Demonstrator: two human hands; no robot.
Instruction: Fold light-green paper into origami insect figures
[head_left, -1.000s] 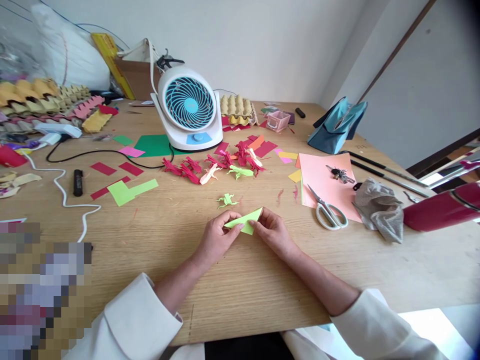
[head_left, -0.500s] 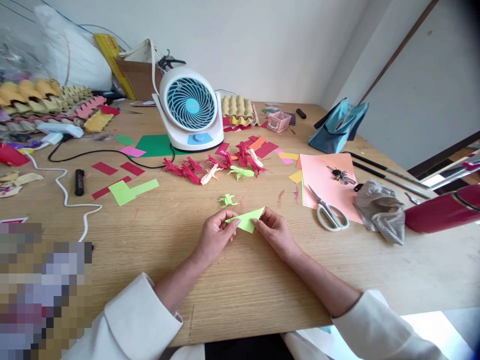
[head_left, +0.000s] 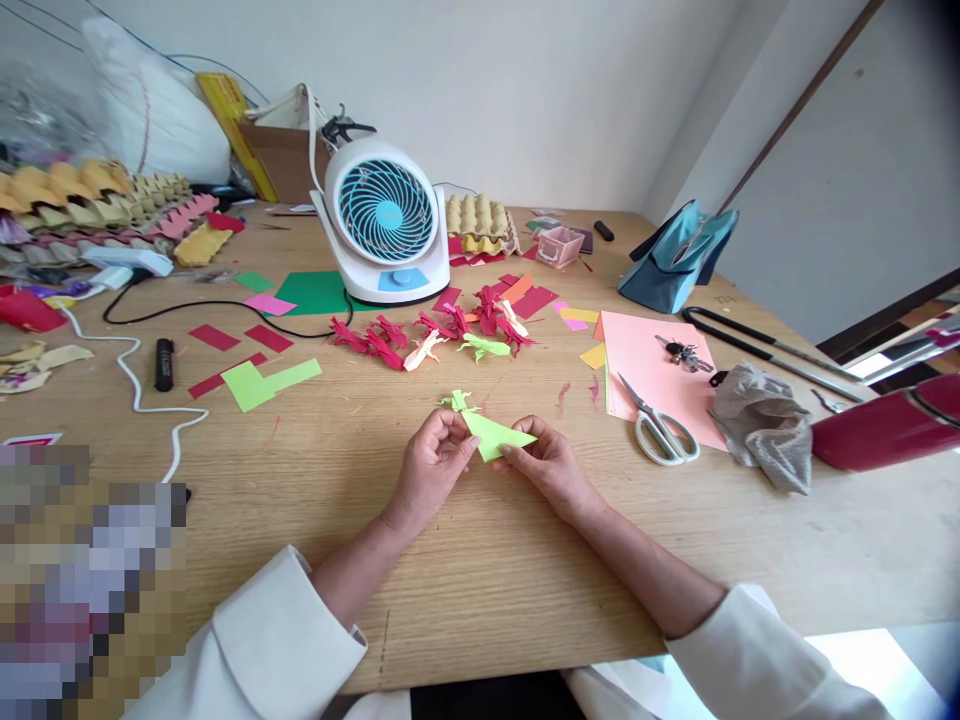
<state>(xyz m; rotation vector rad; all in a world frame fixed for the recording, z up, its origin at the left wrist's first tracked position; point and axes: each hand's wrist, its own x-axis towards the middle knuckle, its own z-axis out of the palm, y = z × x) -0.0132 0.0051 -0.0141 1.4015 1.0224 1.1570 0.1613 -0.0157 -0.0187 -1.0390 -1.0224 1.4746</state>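
A light-green folded paper (head_left: 495, 436), roughly triangular, is held just above the table between both hands. My left hand (head_left: 435, 460) pinches its left corner with the thumb on top. On the other side, my right hand (head_left: 553, 464) grips the lower right part between thumb and fingers. Right behind the sheet lies a small light-green folded paper figure (head_left: 454, 401), partly covered by it. Farther back sits a cluster of red folded figures (head_left: 382, 345), with a cream figure (head_left: 424, 349) and another green figure (head_left: 484, 346) among them.
White-handled scissors (head_left: 664, 432) and keys (head_left: 684, 354) rest on pink paper (head_left: 652, 360) at right, beside a grey cloth (head_left: 763, 425) and a red bottle (head_left: 892, 425). A fan (head_left: 390, 215) stands at the back. Green paper scraps (head_left: 251, 388) and a black marker (head_left: 163, 365) lie left.
The green paper has turned in my fingers, its left corner now pointing up and its right corner lower. My right thumb has shifted slightly down along it. The view has moved a little.
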